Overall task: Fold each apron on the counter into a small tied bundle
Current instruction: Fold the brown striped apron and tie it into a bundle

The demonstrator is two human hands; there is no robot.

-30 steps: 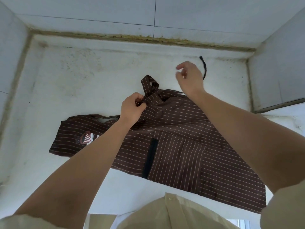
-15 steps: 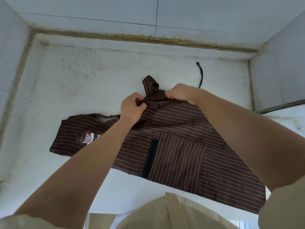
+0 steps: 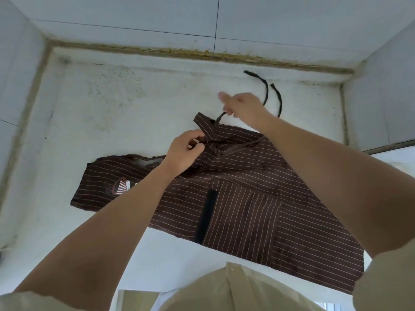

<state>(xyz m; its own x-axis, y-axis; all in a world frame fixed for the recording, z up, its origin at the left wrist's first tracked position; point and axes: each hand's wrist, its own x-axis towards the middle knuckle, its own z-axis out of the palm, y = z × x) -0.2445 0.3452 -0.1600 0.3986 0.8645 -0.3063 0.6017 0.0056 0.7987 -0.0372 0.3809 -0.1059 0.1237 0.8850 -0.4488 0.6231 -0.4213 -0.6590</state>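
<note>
Left hand (image 3: 184,150), at the centre of the frame, has its fingers curled and pinches a bunched fold at the far edge of the apron (image 3: 247,198). Above and to its right, the right hand (image 3: 244,106) is blurred. A dark tie (image 3: 221,116) rises from the cloth into its grip, while its forefinger sticks out towards the left.

The brown apron with thin pale stripes lies flat from the middle left to the lower right. Its logo (image 3: 119,187), a striped cup-like shape, is half covered by the left forearm, and the lettering beside it cannot be read. A pocket (image 3: 242,218) has a black band along its left edge. Two loose tie ends (image 3: 266,88) curl in the upper right.

The apron's lower right corner is cut off behind a cream shirt (image 3: 235,288). The white counter (image 3: 112,113) is speckled and stained. Pale wall tiles (image 3: 157,16) enclose it, with a yellow-brown grimy seam (image 3: 179,51) along the back.
</note>
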